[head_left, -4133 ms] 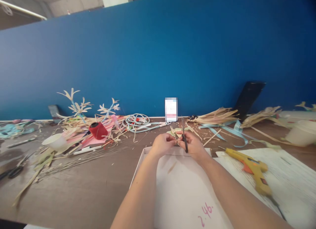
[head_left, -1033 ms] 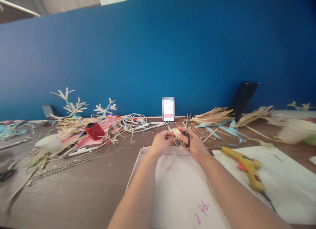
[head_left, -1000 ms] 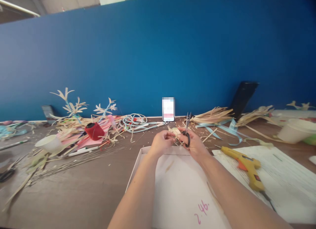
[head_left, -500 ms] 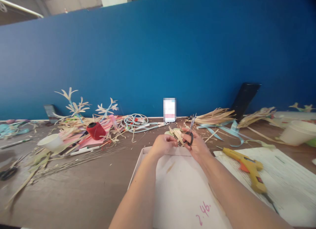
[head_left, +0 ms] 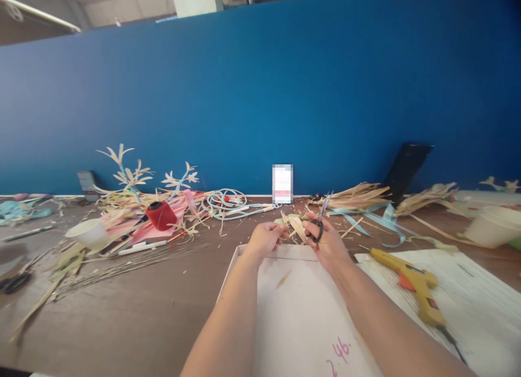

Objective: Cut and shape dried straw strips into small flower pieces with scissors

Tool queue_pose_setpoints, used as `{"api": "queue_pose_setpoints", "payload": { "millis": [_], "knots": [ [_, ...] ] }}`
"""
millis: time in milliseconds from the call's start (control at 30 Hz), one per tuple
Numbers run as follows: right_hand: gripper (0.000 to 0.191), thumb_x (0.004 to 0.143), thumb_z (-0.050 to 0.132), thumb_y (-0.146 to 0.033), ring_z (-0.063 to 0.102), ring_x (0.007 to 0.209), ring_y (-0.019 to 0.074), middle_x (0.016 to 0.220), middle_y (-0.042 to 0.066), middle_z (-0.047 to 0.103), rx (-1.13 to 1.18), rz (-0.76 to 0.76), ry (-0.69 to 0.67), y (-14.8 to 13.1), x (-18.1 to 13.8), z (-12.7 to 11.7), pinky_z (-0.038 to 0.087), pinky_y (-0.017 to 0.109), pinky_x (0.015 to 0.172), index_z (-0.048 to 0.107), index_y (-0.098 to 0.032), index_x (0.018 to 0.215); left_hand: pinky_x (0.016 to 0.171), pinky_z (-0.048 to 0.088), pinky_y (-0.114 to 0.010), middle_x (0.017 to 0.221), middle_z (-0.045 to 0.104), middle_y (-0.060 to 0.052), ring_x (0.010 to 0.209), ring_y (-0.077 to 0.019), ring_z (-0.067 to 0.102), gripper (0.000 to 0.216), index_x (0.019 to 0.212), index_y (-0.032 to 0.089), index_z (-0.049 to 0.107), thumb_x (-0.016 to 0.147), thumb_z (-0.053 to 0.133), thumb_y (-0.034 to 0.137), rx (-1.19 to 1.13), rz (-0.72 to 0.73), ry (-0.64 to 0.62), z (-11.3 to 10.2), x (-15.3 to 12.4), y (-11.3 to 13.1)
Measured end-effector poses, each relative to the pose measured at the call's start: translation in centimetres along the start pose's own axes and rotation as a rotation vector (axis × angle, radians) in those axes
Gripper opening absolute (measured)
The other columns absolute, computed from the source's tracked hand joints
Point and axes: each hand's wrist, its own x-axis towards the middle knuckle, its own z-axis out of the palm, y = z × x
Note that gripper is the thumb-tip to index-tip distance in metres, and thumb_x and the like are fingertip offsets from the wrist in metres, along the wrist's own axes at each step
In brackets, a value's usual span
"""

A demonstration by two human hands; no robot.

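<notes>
My right hand point(head_left: 329, 243) holds a pair of black-handled scissors point(head_left: 318, 231), its fingers around the handle loops and the blades pointing up and away. My left hand point(head_left: 266, 240) is closed in a pinch at the far edge of a white box lid point(head_left: 293, 312). What sits between its fingertips is too small to make out. Between and just beyond the two hands lie pale dried husk strips point(head_left: 297, 225) on the brown table point(head_left: 163, 317). Pink handwriting marks the lid under my forearms.
On the right, a yellow glue gun point(head_left: 411, 274) rests on papers point(head_left: 480, 295), near blue ribbon point(head_left: 386, 219) and a white cup point(head_left: 492, 225). Leftward are a red thread spool point(head_left: 161, 215), another cup point(head_left: 87, 233), thin wires point(head_left: 122, 269), husk flowers point(head_left: 132, 175) and other scissors point(head_left: 16, 282). A blue partition point(head_left: 244, 95) stands behind.
The gap between my hands has widened slightly, the left fingertips drawing leftward and the scissors tilting a little to the right. The whole view has shifted slightly.
</notes>
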Motion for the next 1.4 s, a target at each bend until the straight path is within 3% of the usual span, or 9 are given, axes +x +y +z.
{"api": "queue_pose_setpoints", "payload": {
  "millis": [100,200,400,767,1100,1400],
  "knots": [
    [0.044,0.058,0.076,-0.024,0.046,0.054,0.0089,0.06,-0.004,0.052,-0.006,-0.013,-0.004,0.0,-0.1,0.1,0.028,0.016,0.038,0.062,-0.02,0.099,0.048,0.033,-0.019,0.071,0.062,-0.004,0.056,-0.008,0.047,0.037,0.082,0.013,0.067,0.065,0.065,0.046,0.016,0.034,-0.035,0.3,-0.3,0.3],
    [0.044,0.058,0.076,-0.023,0.045,0.052,0.0082,0.059,-0.004,0.052,-0.018,-0.015,-0.02,-0.1,-0.3,0.3,0.027,0.017,0.039,0.062,-0.02,0.099,0.048,0.034,-0.02,0.066,0.059,-0.002,0.053,-0.0072,0.045,0.04,0.083,0.012,0.065,0.057,0.073,0.041,0.019,0.049,-0.056,0.6,-0.5,0.3],
    [0.043,0.059,0.075,-0.024,0.043,0.051,0.0085,0.061,-0.004,0.05,-0.056,-0.049,-0.056,-0.3,-0.6,0.4,0.026,0.019,0.039,0.061,-0.021,0.1,0.046,0.033,-0.02,0.061,0.057,0.0,0.048,-0.006,0.041,0.024,0.074,0.013,0.065,0.061,0.069,0.033,0.041,0.065,0.003,0.6,-0.1,0.0],
    [0.045,0.062,0.073,-0.024,0.042,0.055,0.0088,0.063,-0.004,0.049,-0.026,-0.081,-0.096,-0.1,-0.4,0.1,0.025,0.018,0.039,0.059,-0.022,0.105,0.048,0.033,-0.019,0.06,0.054,0.001,0.051,-0.0065,0.042,0.028,0.073,0.014,0.064,0.059,0.071,0.037,-0.007,0.04,-0.031,0.2,-0.2,0.2],
    [0.048,0.061,0.073,-0.028,0.041,0.05,0.0066,0.074,-0.003,0.055,-0.137,-0.072,-0.175,-0.4,-0.8,0.3,0.027,0.02,0.043,0.058,-0.023,0.106,0.047,0.034,-0.017,0.07,0.057,-0.001,0.058,-0.0067,0.047,0.032,0.076,0.014,0.062,0.056,0.073,0.037,-0.312,0.016,0.1,0.1,0.3,0.0],
    [0.044,0.06,0.074,-0.028,0.052,0.066,0.0141,0.072,-0.001,0.058,-0.339,-0.176,-0.28,0.2,-1.4,0.9,0.041,0.026,0.061,0.061,-0.023,0.102,0.044,0.035,-0.015,0.067,0.058,-0.001,0.053,-0.0052,0.05,0.031,0.076,0.013,0.061,0.056,0.075,0.032,-0.526,0.033,0.082,0.5,0.7,-0.2]
  ]
}}
